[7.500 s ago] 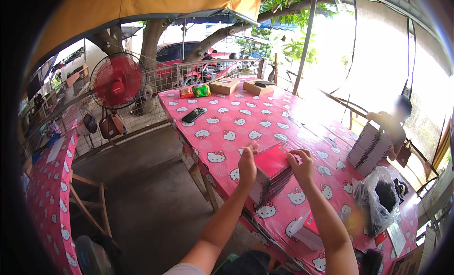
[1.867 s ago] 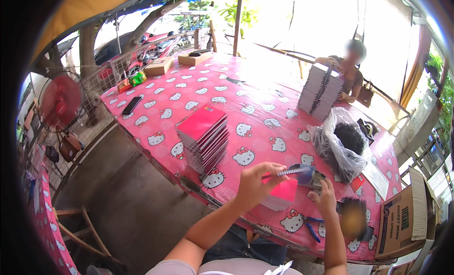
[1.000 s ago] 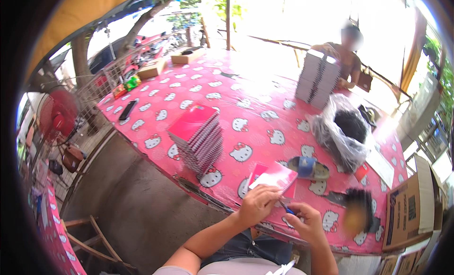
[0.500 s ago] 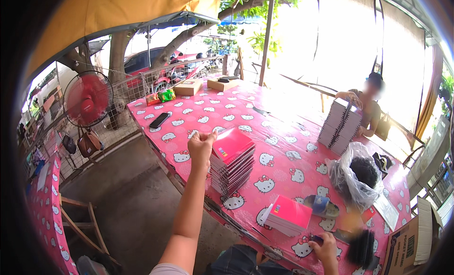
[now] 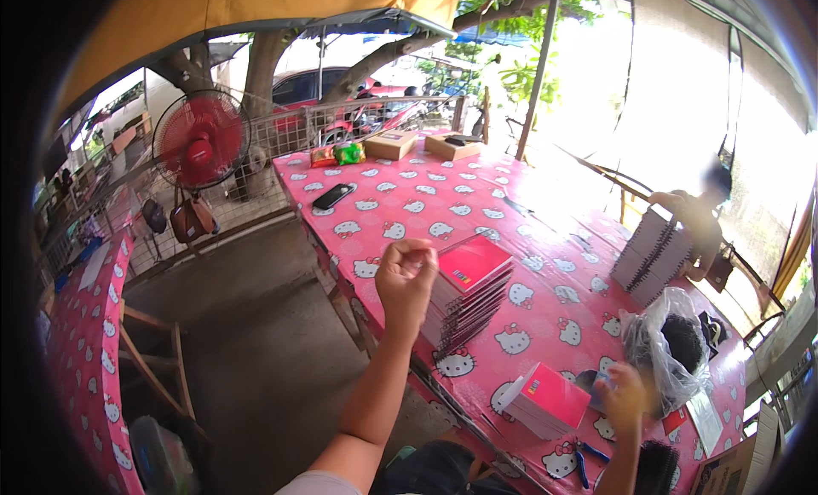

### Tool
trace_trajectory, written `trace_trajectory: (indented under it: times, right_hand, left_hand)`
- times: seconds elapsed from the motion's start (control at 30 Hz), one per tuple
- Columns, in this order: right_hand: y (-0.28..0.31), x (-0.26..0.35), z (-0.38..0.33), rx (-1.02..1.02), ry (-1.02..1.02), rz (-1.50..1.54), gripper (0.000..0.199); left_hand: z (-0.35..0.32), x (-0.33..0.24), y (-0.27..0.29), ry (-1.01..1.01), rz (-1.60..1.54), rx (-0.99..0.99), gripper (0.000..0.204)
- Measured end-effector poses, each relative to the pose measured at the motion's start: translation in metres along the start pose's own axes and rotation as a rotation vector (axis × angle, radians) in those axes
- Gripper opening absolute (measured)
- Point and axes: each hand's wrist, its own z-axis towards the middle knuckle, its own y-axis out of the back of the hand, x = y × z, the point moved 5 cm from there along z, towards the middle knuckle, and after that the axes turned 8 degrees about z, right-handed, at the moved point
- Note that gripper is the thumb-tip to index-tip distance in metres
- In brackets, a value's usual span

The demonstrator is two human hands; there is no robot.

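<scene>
Head view: a person works at a long tabletop [image 5: 477, 214] covered in pink cloth printed with white cartoon cats, under an orange awning.
Left hand: the left hand [image 5: 407, 278] is raised above the near edge of the tabletop, fingers curled together into a loose fist; whether anything small sits inside it cannot be told.
Tall stack: a tall stack of red-covered notebooks [image 5: 469, 295] stands just beside that fist, on its right, leaning slightly.
Right hand: the right hand [image 5: 625, 393] is low near the bottom edge, blurred, resting at a dark roll of tape [image 5: 590, 382]; whether its fingers are closed on the roll cannot be told.
Short stack: a short stack of red-covered notebooks [image 5: 545, 400] lies just left of the right hand, near the tabletop's front edge.
Bag: a clear plastic bag with dark contents [image 5: 669, 346] sits just beyond the right hand.
Pliers: blue-handled pliers [image 5: 586, 457] lie at the front edge, below the short stack.
Far end: a black phone [image 5: 333, 196], two brown cardboard boxes [image 5: 422, 143] and green and orange snack packets [image 5: 335, 154] lie well apart from the hands.
Other person: a second person [image 5: 700, 222] sits at the far right side behind a pale pile of notebooks [image 5: 652, 255].
Surroundings: a red standing fan [image 5: 201, 140] is by a wire fence to the left.
</scene>
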Motion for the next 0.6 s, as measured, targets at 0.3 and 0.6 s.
trace_trajectory:
  times: [0.3, 0.6]
  right_hand:
    - [-0.016, -0.04, -0.051, -0.074, -0.175, 0.166, 0.032]
    - [0.091, -0.106, -0.08, -0.376, -0.268, -0.03, 0.024]
  left_hand:
    - [-0.046, -0.015, -0.017, 0.431, -0.486, 0.172, 0.018]
    - [-0.05, -0.016, -0.035, 0.394, -0.562, 0.171, 0.02]
